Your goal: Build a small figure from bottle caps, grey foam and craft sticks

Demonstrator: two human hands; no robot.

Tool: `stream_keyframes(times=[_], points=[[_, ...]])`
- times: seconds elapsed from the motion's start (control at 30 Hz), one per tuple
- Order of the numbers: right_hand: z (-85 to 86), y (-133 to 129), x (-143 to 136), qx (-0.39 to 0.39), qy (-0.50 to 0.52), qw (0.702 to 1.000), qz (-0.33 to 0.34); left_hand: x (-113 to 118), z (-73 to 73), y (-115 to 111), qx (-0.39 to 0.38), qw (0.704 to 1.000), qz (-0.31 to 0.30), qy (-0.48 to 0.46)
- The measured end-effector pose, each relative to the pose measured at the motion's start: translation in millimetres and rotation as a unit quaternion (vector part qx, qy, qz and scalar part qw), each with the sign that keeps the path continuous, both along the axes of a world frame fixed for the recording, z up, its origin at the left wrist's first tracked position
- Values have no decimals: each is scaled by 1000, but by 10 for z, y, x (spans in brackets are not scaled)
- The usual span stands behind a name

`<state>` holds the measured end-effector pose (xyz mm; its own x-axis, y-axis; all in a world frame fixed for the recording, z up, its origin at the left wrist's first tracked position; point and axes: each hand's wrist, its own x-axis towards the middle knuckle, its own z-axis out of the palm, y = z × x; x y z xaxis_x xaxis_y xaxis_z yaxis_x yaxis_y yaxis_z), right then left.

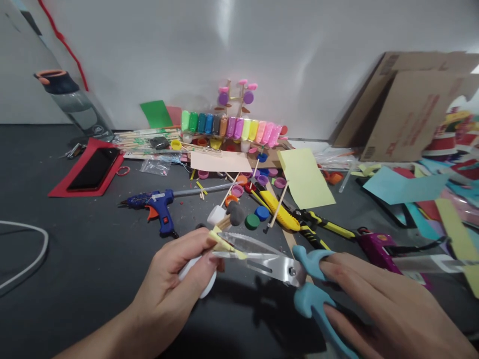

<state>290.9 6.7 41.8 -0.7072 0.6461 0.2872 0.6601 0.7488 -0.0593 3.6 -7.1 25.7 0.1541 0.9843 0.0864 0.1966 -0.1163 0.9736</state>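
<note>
My left hand [175, 284] is closed around a small craft piece of wooden sticks [223, 223]. A dark grey ball [235, 213] tops it, a strip of yellow paper [224, 242] is wrapped on it, and a white round part [207, 285] shows below my fingers. My right hand [381, 299] grips the light-blue handles of a pair of scissors [277, 267]. The blades are apart, with the yellow paper between them close to my left fingertips. My palm and fingers hide the lower part of the craft piece.
Behind my hands lie bottle caps [252, 221], a yellow utility knife [279, 204], pliers [325, 222] and a blue glue gun [159, 204]. A phone [93, 168], water bottle [75, 104], clay packs [232, 127], pale yellow paper [307, 177] and cardboard [404, 114] stand farther out.
</note>
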Motion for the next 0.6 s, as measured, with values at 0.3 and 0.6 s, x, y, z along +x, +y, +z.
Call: stream_keyframes(times=[0.3,0.6], points=[[-81,-106,207,-31,-56,997,-39,17,-3,-34,-42,999,19,-6],[-122,-35,157,-31,-11,999,-17,44,-37,-25,-28,999,33,-18]])
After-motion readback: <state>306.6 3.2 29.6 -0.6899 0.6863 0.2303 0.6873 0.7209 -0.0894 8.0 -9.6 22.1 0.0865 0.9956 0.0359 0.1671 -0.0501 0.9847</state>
